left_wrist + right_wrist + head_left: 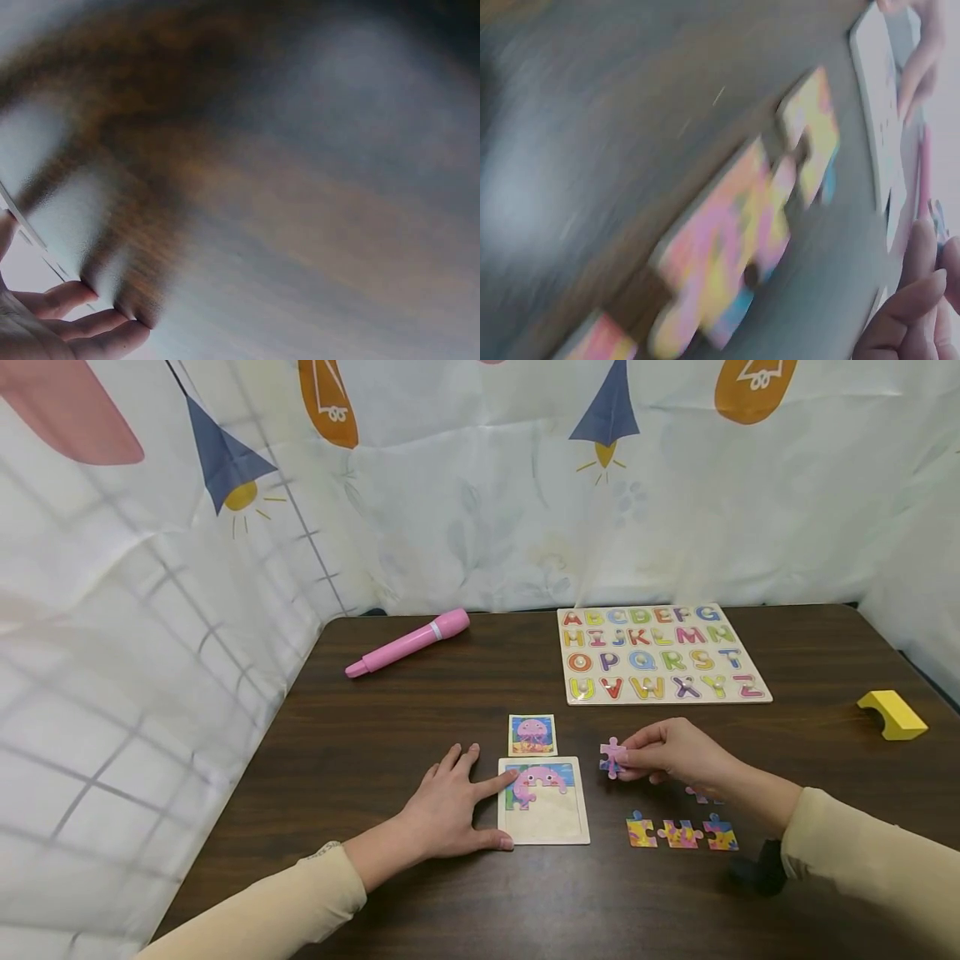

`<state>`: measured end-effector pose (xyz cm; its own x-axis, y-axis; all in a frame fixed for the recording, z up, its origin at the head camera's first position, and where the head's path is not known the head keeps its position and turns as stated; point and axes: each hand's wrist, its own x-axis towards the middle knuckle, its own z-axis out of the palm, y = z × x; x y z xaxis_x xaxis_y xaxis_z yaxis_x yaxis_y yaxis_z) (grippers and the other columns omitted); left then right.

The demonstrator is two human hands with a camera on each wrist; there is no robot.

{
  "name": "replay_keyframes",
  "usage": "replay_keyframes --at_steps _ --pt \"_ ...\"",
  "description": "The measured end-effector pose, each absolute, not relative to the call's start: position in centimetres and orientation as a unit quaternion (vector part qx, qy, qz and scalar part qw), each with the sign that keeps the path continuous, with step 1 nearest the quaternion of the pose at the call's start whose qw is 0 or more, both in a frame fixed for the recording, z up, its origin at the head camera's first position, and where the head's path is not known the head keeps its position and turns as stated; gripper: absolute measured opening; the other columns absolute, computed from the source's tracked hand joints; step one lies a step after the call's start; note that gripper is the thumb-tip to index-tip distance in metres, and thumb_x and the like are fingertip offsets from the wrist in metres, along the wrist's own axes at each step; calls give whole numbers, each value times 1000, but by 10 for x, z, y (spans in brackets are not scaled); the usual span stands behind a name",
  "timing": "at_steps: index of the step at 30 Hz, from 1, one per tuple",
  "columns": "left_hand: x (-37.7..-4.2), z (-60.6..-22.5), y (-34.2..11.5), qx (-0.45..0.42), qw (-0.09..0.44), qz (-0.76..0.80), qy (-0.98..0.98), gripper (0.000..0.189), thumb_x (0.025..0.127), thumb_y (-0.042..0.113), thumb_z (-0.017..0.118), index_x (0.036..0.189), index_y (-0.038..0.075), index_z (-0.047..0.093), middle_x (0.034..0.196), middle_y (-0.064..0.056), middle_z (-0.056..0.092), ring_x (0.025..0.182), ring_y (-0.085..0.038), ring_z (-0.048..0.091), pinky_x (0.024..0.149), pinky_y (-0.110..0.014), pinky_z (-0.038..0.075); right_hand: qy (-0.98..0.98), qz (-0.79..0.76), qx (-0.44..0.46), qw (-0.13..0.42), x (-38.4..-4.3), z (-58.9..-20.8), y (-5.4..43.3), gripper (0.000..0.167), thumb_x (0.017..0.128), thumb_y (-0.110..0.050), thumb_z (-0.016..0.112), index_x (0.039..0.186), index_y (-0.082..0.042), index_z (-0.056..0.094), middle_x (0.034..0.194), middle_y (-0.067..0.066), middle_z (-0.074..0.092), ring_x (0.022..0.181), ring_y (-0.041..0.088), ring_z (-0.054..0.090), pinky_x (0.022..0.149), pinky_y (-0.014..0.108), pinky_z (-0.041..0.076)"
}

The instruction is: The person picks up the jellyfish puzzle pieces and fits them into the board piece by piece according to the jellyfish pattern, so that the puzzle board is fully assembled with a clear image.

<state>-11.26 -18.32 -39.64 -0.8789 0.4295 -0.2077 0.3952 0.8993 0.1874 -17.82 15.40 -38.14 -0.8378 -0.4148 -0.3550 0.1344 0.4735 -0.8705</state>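
Note:
My right hand (678,753) pinches a pink jigsaw piece (611,757) between thumb and fingers, just right of the puzzle tray (543,841). In the right wrist view the held piece (939,217) is only partly visible. My left hand (450,810) lies spread on the table; its index fingertip touches the fitted pieces in the tray, and its thumb reaches the lower left rim. Those fitted pink pieces (542,777) form the upper part of a jellyfish. Several loose pieces lie right of the tray, among them a pink and yellow one (681,834). Another piece (697,794) is partly hidden by my right forearm.
A small jellyfish picture card (532,735) touches the tray's far edge. Farther back lie a pink microphone-shaped stick (408,643) and an alphabet peg board (663,656). A yellow arch block (894,714) sits at the right. White patterned curtains (480,510) surround the dark table.

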Motion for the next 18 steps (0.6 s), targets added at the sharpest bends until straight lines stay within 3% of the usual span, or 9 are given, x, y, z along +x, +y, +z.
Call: replay_keyframes --at_steps 6,13,18 --pt "-113 -396 -183 212 124 66 967 86 80 74 70 155 42 42 163 -25 32 151 -51 28 112 -66 38 790 -519 -79 315 -171 -383 121 31 98 -20 70 112 8 73 91 12 80 81 15 78 61 25 54" --pt "-113 -397 -183 214 123 66 967 85 81 75 68 155 42 42 163 -25 32 151 -51 28 111 -66 38 795 -499 -101 329 -162 -387 86 21 96 -14 71 96 5 78 77 12 78 66 8 74 52 20 48" --pt "-114 -396 -183 215 123 68 967 85 81 75 68 155 42 42 163 -26 32 150 -52 28 111 -66 38 795 -494 -96 338 -158 -390 70 20 95 -14 72 92 5 78 75 14 78 65 7 74 48 18 42"
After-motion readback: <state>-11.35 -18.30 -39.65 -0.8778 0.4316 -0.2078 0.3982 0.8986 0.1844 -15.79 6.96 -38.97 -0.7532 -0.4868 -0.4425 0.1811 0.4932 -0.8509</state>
